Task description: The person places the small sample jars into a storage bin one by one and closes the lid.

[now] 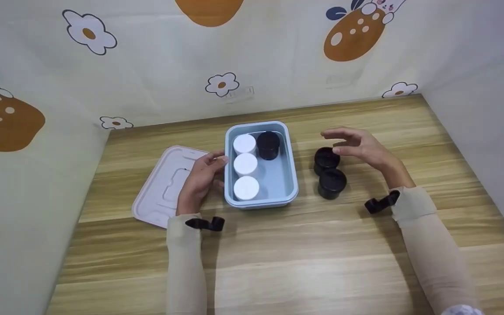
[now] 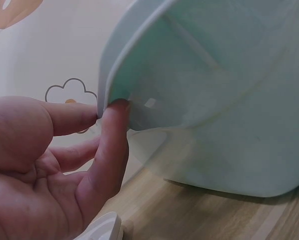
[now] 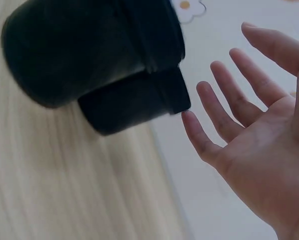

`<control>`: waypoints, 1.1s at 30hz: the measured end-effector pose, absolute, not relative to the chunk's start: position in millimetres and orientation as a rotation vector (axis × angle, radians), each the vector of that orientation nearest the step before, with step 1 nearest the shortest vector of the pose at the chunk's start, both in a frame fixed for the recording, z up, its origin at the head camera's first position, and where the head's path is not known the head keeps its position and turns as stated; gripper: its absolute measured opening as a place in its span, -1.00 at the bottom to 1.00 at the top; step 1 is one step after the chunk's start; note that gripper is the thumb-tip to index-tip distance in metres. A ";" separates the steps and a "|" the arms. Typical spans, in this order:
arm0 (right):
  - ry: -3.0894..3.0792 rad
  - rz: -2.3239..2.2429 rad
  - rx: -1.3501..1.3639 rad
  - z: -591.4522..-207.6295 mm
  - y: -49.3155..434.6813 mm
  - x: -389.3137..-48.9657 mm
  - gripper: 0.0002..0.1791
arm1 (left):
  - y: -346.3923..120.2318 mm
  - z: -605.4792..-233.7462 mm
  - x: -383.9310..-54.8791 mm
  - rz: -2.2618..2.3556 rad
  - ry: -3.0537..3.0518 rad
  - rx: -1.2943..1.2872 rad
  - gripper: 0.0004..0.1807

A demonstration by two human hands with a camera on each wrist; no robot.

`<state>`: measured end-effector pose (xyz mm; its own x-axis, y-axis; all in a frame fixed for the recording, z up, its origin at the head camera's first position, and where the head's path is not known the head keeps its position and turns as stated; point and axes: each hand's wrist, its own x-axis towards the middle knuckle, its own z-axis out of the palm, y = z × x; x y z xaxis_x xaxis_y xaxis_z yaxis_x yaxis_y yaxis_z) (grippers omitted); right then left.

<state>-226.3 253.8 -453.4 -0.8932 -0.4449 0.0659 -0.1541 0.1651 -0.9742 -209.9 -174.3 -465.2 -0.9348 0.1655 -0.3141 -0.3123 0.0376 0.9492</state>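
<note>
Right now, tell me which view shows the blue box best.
The head view: it shows the blue box from above, with three white jars and a black jar inside. The left wrist view shows only part of its outside and rim, held by the left hand; the right wrist view misses it.
</note>
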 end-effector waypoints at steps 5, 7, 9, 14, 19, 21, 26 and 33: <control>2.134 -1.831 -0.562 -467.9 260.8 -226.8 -0.44 | -177.0 -465.5 -209.5 1.962 2.011 -0.154 -0.51; 2.098 -1.822 -0.578 -473.0 263.0 -227.7 -0.43 | -178.2 -464.9 -209.3 1.955 2.029 -0.157 -0.51; 2.073 -1.816 -0.628 -478.3 265.6 -228.8 -0.41 | -178.7 -464.3 -209.4 1.951 2.039 -0.161 -0.51; 2.020 -1.803 -0.779 -491.2 272.8 -230.1 -0.34 | -177.0 -463.8 -209.4 1.940 2.022 -0.166 -0.52; 2.003 -1.762 -0.738 -496.7 276.4 -227.9 -0.26 | -174.9 -463.3 -208.3 1.933 2.013 -0.161 -0.52; 1.999 -1.757 -0.716 -497.3 276.6 -227.5 -0.23 | -174.7 -463.2 -208.6 1.936 2.014 -0.154 -0.52; 1.982 -1.751 -0.743 -498.5 276.1 -228.3 -0.16 | -174.0 -463.6 -209.4 1.953 2.016 -0.147 -0.52; 2.072 -1.651 -0.872 -500.2 272.6 -230.5 -0.16 | -171.6 -466.3 -209.7 1.969 2.057 -0.134 -0.52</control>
<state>-230.5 272.6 -500.2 -0.7492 -0.6544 0.1022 -0.2459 0.1315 -0.9603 -209.7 -171.6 -466.3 -0.9535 0.1322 -0.2708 -0.2647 0.0618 0.9623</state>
